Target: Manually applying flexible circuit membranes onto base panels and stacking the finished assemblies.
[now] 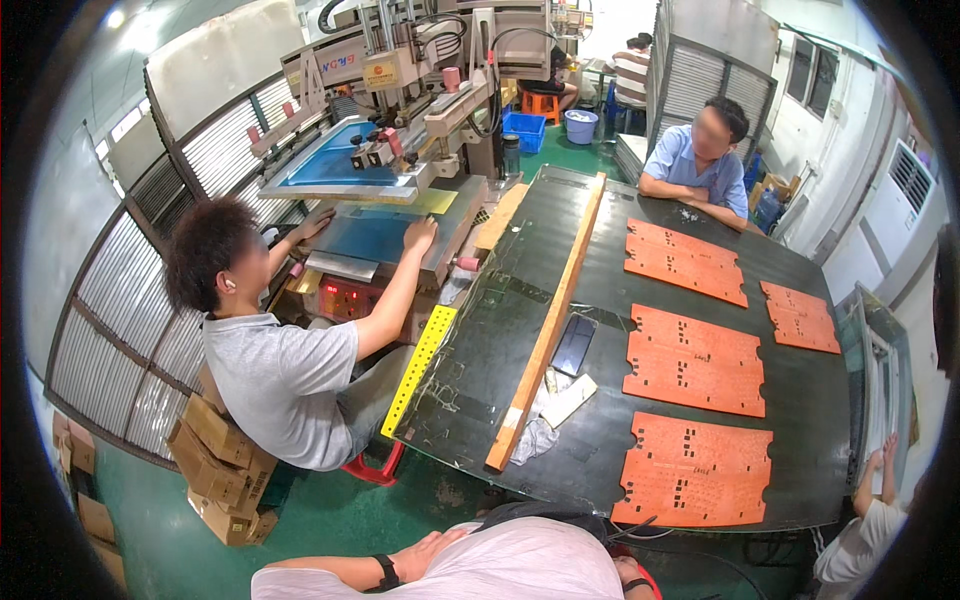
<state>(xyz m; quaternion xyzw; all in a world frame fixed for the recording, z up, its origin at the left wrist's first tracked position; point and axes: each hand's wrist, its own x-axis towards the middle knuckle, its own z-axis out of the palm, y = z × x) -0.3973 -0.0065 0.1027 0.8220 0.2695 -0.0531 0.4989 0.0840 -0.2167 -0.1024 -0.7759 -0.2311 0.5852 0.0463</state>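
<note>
Presently | left hand is lying flat, empty, on pale shirt, by black tabletop's near edge | right hand: cannot tell | orange slotted panels are resting atop tabletop, edge-handling advisable

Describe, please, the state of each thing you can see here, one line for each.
Left hand: resting against the pale shirt
Right hand: partly hidden, state unclear
Four orange sheets: lying flat, apart
Wooden bar: lying on the black table
Phone-like device: flat, dark
White cloth: crumpled
Printing screen: raised above the machine bed
Red display: lit
Red stool: occupied by a co-worker
</note>
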